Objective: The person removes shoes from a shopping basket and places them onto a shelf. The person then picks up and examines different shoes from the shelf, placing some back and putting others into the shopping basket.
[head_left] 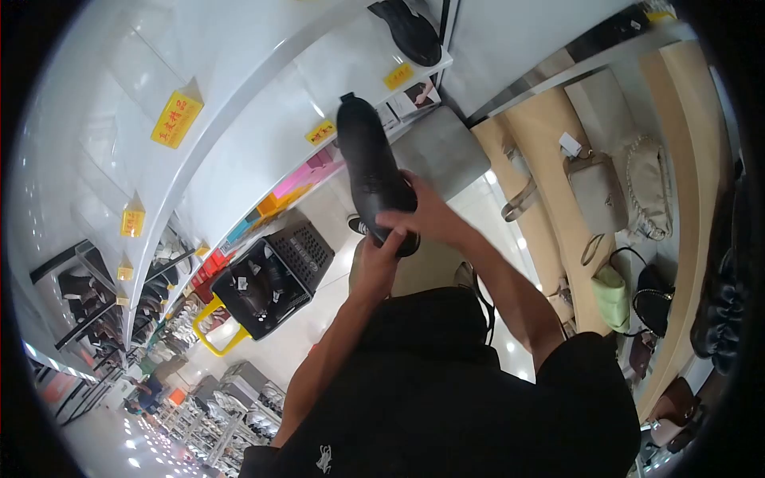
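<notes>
Both of my hands hold a black shoe (pixel 368 159) in front of my body, its heel end pointing up and away from me. My left hand (pixel 378 263) grips the near end from below and the left. From the right, my right hand (pixel 422 211) wraps the shoe's side, with fingers lying across its top. Beyond it, another black shoe (pixel 410 33) rests on the white shelf (pixel 263 103).
A black basket (pixel 307 255) with a yellow handle stands on the floor at the left, holding dark shoes. Yellow tags (pixel 177 119) line the white shelves. A grey padded stool (pixel 442 151) is ahead. Bags, including a beige one (pixel 596 193), sit on wooden shelves at the right.
</notes>
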The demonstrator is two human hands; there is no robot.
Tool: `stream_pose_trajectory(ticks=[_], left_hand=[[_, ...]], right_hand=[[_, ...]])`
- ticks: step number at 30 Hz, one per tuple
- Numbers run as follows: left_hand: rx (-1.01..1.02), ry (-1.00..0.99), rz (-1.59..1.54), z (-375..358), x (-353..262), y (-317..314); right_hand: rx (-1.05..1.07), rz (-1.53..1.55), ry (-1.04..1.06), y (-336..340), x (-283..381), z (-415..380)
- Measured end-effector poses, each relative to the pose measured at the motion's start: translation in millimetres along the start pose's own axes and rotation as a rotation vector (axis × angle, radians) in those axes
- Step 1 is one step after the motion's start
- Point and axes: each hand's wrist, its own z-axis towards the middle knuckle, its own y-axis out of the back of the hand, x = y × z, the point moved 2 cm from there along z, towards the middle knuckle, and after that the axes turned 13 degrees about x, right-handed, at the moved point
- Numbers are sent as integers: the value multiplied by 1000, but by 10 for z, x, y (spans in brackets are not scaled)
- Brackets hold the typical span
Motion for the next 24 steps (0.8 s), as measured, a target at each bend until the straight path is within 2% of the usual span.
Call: stream_pose_trajectory(ticks=[1, 2, 5, 6, 9, 10, 13, 16, 19, 24], left_hand=[[1, 13, 115, 19, 26, 10], [22, 126, 261, 8, 35, 26], [339, 195, 621, -39, -78, 41], [520, 232, 690, -69, -252, 14], [508, 146, 273, 200, -371, 299], [372, 226, 153, 327, -367, 502], [235, 86, 12, 723, -707, 523], [102, -9, -25, 1206, -835, 774], [57, -73, 34, 1519, -1222, 822], [67, -316, 137, 2134, -2045, 778]], right_hand=[[-46, -4, 14, -83, -13, -111], [-97, -7, 28, -124, -16, -175], [-73, 166, 43, -1, -154, -317], [-38, 196, 19, 74, -84, -390], [-10, 100, 22, 182, -245, -404], [31, 115, 60, 203, -346, -361], [161, 50, -8, 232, -150, -284], [147, -78, 203, 233, -177, 95], [12, -367, 231, 311, -239, 567], [-291, -477, 383, 456, 45, 1087]])
